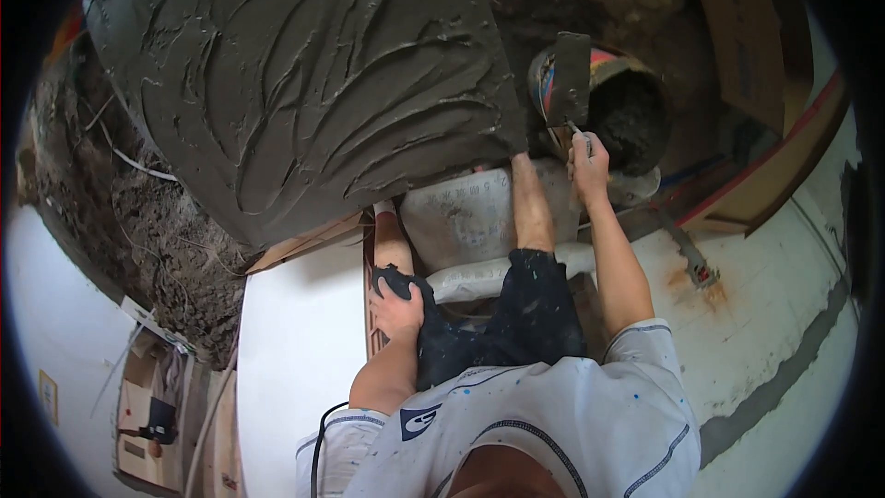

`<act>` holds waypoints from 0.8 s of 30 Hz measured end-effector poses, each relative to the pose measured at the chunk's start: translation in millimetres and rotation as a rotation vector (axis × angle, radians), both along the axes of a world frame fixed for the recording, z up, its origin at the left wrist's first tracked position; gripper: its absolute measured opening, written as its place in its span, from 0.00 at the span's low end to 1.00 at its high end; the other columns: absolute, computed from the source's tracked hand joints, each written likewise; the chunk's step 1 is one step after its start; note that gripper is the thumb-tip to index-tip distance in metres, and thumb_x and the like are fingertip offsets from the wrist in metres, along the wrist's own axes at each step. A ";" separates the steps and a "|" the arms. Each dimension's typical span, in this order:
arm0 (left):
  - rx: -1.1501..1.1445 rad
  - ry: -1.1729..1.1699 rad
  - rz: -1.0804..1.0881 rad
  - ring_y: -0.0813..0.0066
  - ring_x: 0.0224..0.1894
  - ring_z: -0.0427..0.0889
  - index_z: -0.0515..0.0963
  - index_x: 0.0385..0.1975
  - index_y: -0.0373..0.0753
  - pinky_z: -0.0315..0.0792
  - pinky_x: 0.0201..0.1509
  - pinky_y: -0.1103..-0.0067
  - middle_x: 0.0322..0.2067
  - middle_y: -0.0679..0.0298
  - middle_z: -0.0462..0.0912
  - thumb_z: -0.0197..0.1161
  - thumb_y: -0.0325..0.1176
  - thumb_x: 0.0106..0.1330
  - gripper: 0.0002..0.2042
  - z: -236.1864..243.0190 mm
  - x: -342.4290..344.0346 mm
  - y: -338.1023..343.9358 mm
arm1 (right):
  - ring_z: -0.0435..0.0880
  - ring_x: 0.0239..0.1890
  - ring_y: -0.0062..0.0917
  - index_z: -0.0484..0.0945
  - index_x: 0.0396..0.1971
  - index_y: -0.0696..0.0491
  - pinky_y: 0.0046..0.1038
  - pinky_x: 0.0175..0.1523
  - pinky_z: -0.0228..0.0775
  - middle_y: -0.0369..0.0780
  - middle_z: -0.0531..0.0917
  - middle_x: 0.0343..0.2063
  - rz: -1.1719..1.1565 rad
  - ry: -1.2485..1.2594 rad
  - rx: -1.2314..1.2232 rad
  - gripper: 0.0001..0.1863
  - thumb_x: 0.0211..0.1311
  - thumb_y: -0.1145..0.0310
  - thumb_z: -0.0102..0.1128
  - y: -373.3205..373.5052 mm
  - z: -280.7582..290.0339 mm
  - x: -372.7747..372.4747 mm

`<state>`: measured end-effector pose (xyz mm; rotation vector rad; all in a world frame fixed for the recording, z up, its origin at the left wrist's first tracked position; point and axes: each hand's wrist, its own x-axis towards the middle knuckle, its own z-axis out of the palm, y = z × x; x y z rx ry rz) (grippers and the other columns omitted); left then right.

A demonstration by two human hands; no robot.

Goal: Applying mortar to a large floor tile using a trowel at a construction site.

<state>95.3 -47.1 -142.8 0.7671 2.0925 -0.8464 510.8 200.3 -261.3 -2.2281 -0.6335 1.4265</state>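
Observation:
My right hand is closed around the handle of a trowel. The trowel's rectangular blade, smeared grey, points away from me and overlaps the rim side of a bucket with coloured patterns. Dark grey mortar lies inside that bucket. Resting on my bent left knee, over the black shorts, my left hand has its fingers spread and holds nothing. Ahead and to the left, a large slab is coated with wet grey mortar marked by curved trowel ridges.
Between my legs lies a pale printed sack. A white panel stands left of me, with rough soil beyond it. Cardboard leans at the far right. A rust-stained metal piece sits on the pale surface at right.

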 end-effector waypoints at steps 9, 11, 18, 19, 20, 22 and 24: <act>-0.046 0.054 0.036 0.39 0.73 0.72 0.66 0.81 0.44 0.75 0.72 0.48 0.74 0.42 0.69 0.66 0.60 0.69 0.44 -3.2 18.9 15.2 | 0.82 0.29 0.26 0.84 0.43 0.59 0.35 0.39 0.75 0.43 0.84 0.26 0.606 -0.170 0.311 0.17 0.79 0.57 0.65 224.7 -62.6 -16.1; -0.019 0.073 0.017 0.39 0.73 0.72 0.67 0.80 0.43 0.76 0.70 0.49 0.75 0.43 0.69 0.66 0.60 0.69 0.43 -6.9 23.3 11.0 | 0.83 0.30 0.27 0.84 0.44 0.59 0.35 0.40 0.76 0.43 0.85 0.26 0.578 -0.202 0.275 0.17 0.79 0.57 0.65 260.7 -67.4 1.0; -0.061 0.143 0.117 0.41 0.73 0.73 0.66 0.81 0.43 0.77 0.69 0.50 0.78 0.43 0.66 0.67 0.58 0.69 0.43 0.1 32.5 16.1 | 0.87 0.38 0.51 0.83 0.48 0.57 0.43 0.48 0.82 0.48 0.86 0.34 0.840 -0.306 0.875 0.12 0.73 0.65 0.66 320.5 -47.8 -74.8; -0.069 0.145 0.131 0.41 0.73 0.73 0.66 0.81 0.43 0.77 0.69 0.50 0.78 0.43 0.66 0.67 0.58 0.69 0.43 -0.4 38.3 21.3 | 0.88 0.41 0.53 0.83 0.50 0.57 0.45 0.50 0.82 0.50 0.87 0.36 0.970 -0.344 0.974 0.13 0.72 0.67 0.66 330.7 -60.0 -77.2; -0.072 0.130 0.139 0.41 0.73 0.73 0.67 0.81 0.43 0.78 0.69 0.51 0.78 0.43 0.66 0.67 0.58 0.69 0.43 -3.6 46.1 30.7 | 0.88 0.43 0.55 0.83 0.52 0.57 0.46 0.51 0.83 0.51 0.87 0.37 1.103 -0.386 1.069 0.14 0.70 0.68 0.66 340.4 -77.8 -72.5; -0.092 0.116 0.157 0.41 0.73 0.73 0.67 0.81 0.43 0.78 0.69 0.51 0.78 0.43 0.65 0.67 0.58 0.69 0.43 -12.9 58.4 43.7 | 0.88 0.52 0.53 0.83 0.57 0.56 0.49 0.55 0.82 0.53 0.89 0.47 1.233 -0.414 0.860 0.19 0.68 0.69 0.68 352.9 -145.2 -47.9; -0.088 0.111 0.139 0.41 0.72 0.74 0.67 0.81 0.43 0.78 0.68 0.52 0.78 0.43 0.65 0.67 0.58 0.68 0.43 -14.5 68.3 43.5 | 0.87 0.58 0.53 0.85 0.57 0.54 0.49 0.59 0.81 0.52 0.89 0.54 1.345 -0.246 0.438 0.20 0.66 0.69 0.69 355.7 -207.8 -26.2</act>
